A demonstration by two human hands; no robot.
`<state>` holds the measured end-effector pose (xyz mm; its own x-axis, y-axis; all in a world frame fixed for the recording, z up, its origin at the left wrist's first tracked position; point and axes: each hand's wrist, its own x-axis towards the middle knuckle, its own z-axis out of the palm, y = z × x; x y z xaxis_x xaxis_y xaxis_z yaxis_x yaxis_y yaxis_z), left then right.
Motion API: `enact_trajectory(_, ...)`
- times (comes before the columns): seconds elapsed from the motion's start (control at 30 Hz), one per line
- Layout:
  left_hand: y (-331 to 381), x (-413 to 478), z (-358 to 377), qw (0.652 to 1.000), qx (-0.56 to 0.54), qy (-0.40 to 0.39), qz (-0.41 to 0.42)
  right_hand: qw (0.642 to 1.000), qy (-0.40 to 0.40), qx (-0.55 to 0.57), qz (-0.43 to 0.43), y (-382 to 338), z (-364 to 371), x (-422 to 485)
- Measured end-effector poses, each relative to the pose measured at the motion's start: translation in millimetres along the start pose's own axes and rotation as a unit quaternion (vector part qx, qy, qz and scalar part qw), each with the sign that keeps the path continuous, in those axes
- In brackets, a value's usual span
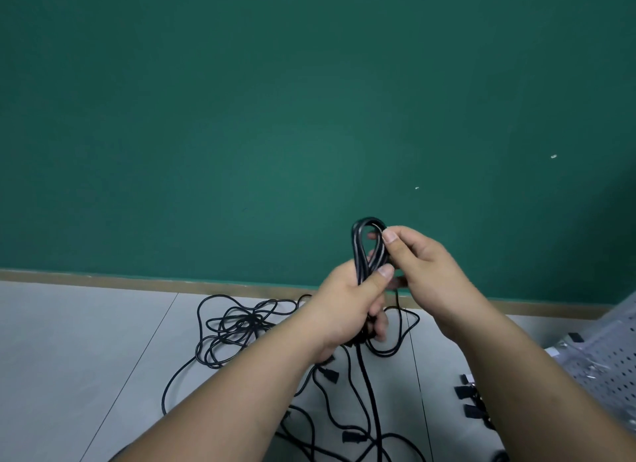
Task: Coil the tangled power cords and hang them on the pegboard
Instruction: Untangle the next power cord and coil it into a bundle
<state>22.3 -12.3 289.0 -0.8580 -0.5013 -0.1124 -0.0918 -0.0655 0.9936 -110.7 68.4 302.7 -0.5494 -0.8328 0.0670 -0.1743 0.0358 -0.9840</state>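
Left hand (347, 310) grips the half-made coil (365, 244), right hand (425, 272) pinches its top loop; the floor tangle (237, 324) (most cords, I judge) is not coiled, pegboard (605, 358) not yet used.

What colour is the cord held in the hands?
Black; the cord shows best in the head view.

Coiled black power cord (358, 251), centre, held up before the flat green wall (275, 100): left hand (347, 306) grips its lower part, right hand (423, 272) pinches the loop from the right. Tangled black cords (237, 324) lie on the pale tiled floor (86, 341), below and left. White perforated metal pegboard (612, 361) lies at far right edge.
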Motion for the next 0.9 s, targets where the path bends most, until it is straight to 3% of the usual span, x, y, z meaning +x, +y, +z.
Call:
enact_trajectory(0.13, 11.9, 8.6, -13.1, 0.991, -0.097, 0.085, 0.021, 0.994, -0.092, -0.019, 0.064, 7.0, 4.3, -3.4)
enact_trajectory(0.3, 22.1, 14.0, -33.0, 0.974, -0.143, 0.172, 0.043, 0.973, -0.187, -0.05, 0.125, 10.1, 8.9, -9.4)
enact_trajectory(0.43, 29.0, 16.8, -50.2, 0.953, -0.19, 0.229, 0.055, 0.956, -0.264, -0.101, 0.085, 9.6, 6.9, -10.8)
enact_trajectory(0.53, 33.5, 14.0, -58.1, 0.946, -0.233, 0.219, 0.054, 0.954, -0.221, -0.204, 0.015, 19.9, 11.9, -9.4)
enact_trajectory(0.6, 32.7, 11.3, -55.5, 0.95, -0.237, 0.196, 0.053, 0.948, -0.235, -0.213, 0.012, 24.1, 18.9, -8.7)
enact_trajectory(0.7, 31.2, 9.9, -51.6, 0.958, -0.195, 0.204, 0.059, 0.945, -0.268, -0.185, 0.039, 27.0, 27.9, -8.0)
enact_trajectory(0.9, 23.5, 17.5, -71.3, 0.946, 0.058, 0.301, 0.104, 0.959, -0.194, -0.207, -0.017, 21.9, 14.3, 0.7)
